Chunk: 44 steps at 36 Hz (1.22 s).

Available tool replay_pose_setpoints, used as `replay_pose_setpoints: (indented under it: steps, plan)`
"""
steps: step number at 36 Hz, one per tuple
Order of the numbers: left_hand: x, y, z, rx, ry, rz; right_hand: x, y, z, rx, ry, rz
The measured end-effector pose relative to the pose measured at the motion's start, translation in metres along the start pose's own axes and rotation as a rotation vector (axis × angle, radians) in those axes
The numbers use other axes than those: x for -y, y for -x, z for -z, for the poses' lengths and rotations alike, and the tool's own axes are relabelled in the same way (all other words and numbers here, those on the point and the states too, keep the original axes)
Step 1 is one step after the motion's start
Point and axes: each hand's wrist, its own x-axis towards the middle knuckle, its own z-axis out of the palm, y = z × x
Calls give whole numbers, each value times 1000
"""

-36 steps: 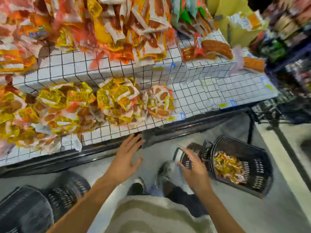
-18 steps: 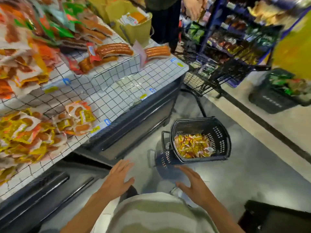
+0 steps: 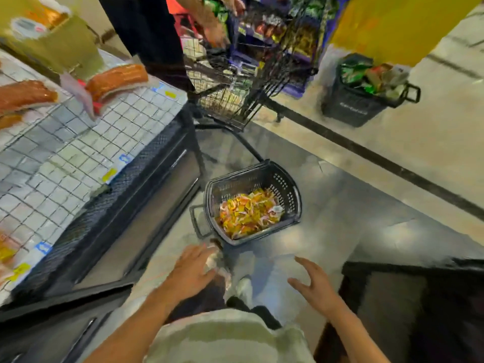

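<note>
A black plastic shopping basket (image 3: pixel 286 187) stands on the shop floor ahead of me, holding several yellow and orange snack packets (image 3: pixel 248 213). My left hand (image 3: pixel 192 271) hovers below the basket's near rim with fingers spread, holding nothing. My right hand (image 3: pixel 313 284) is further right, fingers relaxed and spread, also holding nothing. Both hands are apart from the basket.
A wire-grid display shelf (image 3: pixel 78 153) with sausage packs (image 3: pixel 117 77) runs along the left. Another person (image 3: pixel 146 35) stands behind a black wire trolley (image 3: pixel 235 82). A second filled basket (image 3: pixel 364 93) sits at the far right. A dark fixture (image 3: pixel 419 310) is at bottom right.
My view has swung right, away from the shelf of packets toward the floor basket, which now lies straight ahead. Both hands stay spread and hold nothing.
</note>
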Motion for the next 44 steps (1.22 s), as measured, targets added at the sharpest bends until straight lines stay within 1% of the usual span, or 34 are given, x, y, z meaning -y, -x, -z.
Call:
replay_pose_setpoints:
  steps: [3, 6, 12, 15, 21, 23, 25, 29, 32, 37, 41, 44]
  plan:
    - [-1, -32, 6, 21, -21, -39, 0, -8, 6, 12, 20, -72]
    - [-2, -57, 11, 52, 30, -21, 8, -17, 12, 32, 17, -143]
    - [-4, -102, 18, 93, 102, 32, 27, -61, 34, 78, 63, -163]
    - [-6, -126, 21, 84, 110, 46, 33, -94, 46, 91, 75, -149]
    - [8, -196, -1, 95, 137, 183, 18, -196, 53, 149, 100, -128]
    - [15, -221, -15, 99, 158, 224, 2, -239, 51, 178, 134, -115]
    - [21, -245, -34, 139, 159, 248, -11, -282, 46, 218, 152, -104]
    - [40, -308, -84, 133, 256, 337, -40, -370, 23, 217, 82, -86]
    - [48, -357, -117, 125, 166, 268, -61, -422, -1, 162, -5, -58]
    - [74, -429, -195, 159, 185, 300, -112, -513, -54, 203, 34, -91]
    - [93, -469, -254, 272, 230, 340, -149, -579, -88, 240, 22, -209]
    - [111, -492, -292, 373, 170, 383, -171, -619, -106, 212, 45, -190]
